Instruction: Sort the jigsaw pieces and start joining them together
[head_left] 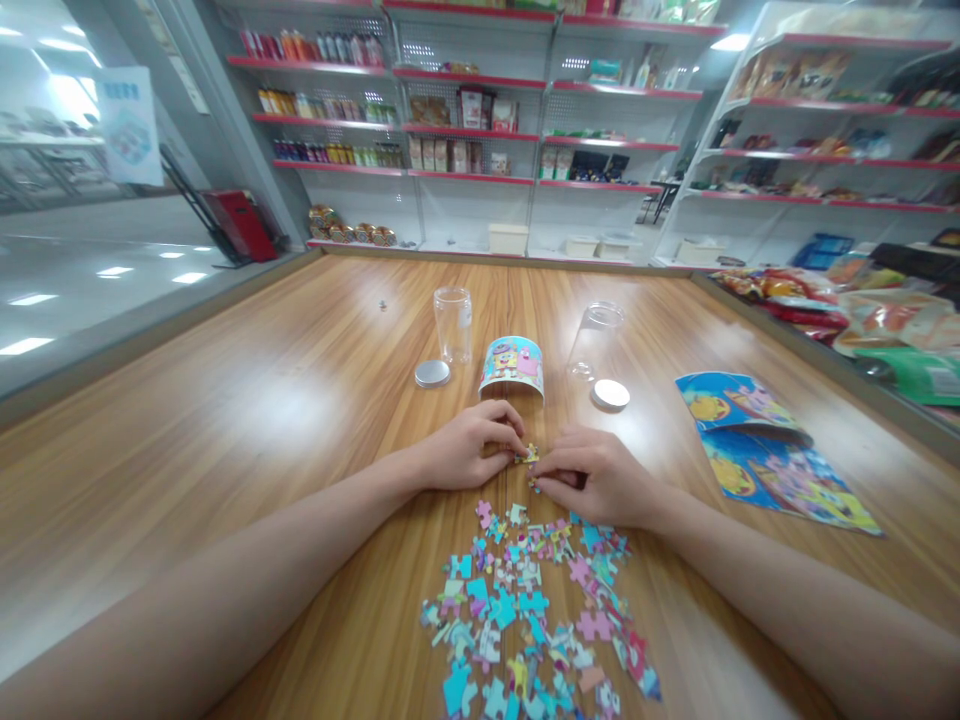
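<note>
My left hand (469, 447) and my right hand (589, 478) meet over the wooden table (247, 420), fingers curled. Both pinch small joined jigsaw pieces (528, 456) between them. Just in front of my hands lies a loose heap of several colourful puzzle pieces (529, 610), pink, blue and turquoise. Beyond my hands a curled cartoon picture card (511, 367) stands on the table.
A clear jar (453, 323) stands upright with a silver lid (432, 374) beside it. A second clear jar (595, 340) lies tilted near a white lid (610, 394). Printed cartoon sheets (772, 455) lie at the right. Snack bags (862, 310) and shop shelves (465, 130) stand beyond.
</note>
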